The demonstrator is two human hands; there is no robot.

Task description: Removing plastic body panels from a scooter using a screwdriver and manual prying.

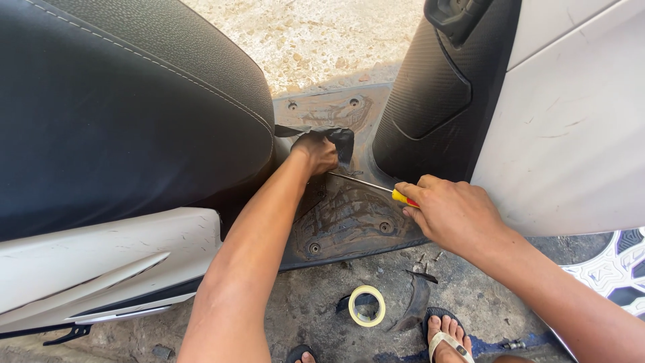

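We kneel beside a white scooter with a black padded seat (121,114). Our left hand (316,152) grips a torn black rubber flap (341,142) on the dusty grey footboard panel (342,215), lifting it. Our right hand (451,214) is closed around a yellow-and-red-handled screwdriver (376,187), tip under the flap. The flap is only partly peeled; most of the covering remains stuck. A yellow tape roll (367,306) lies on the ground.
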